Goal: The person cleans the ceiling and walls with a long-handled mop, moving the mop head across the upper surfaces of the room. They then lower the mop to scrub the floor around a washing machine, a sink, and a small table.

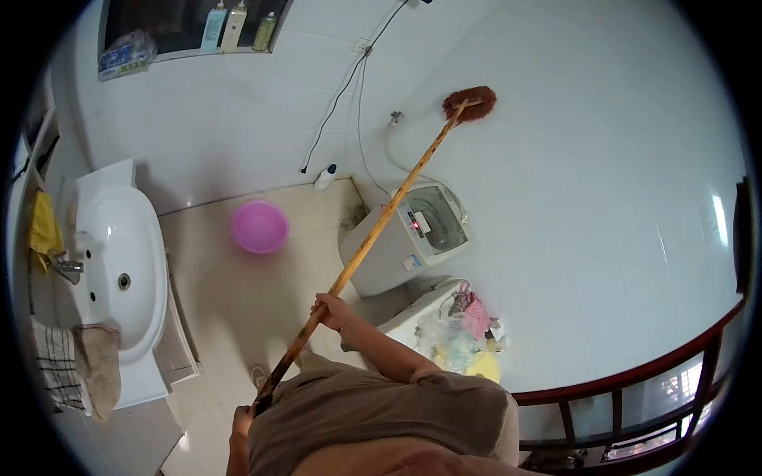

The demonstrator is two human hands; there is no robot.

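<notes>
A long wooden pole (pixel 373 236) runs diagonally up to a reddish-brown mop head (pixel 470 104), which rests against the pale tiled wall at the upper right. My right hand (pixel 330 312) is wrapped round the pole at its lower middle. Near the pole's dark bottom end, my left hand (pixel 244 420) is closed around it, partly hidden beside my clothing. Below the mop head, the pole passes in front of a top-loading washing machine (pixel 381 258) with a small red light on its panel.
At the left is a white sink (pixel 127 238) with towels (pixel 97 369). A pink basin (pixel 260 227) and a white bottle (pixel 325 178) stand on the floor. Cables (pixel 341 94) hang from the wall. Bottles (pixel 233 28) line the window ledge. A dark red railing (pixel 619 385) is at lower right.
</notes>
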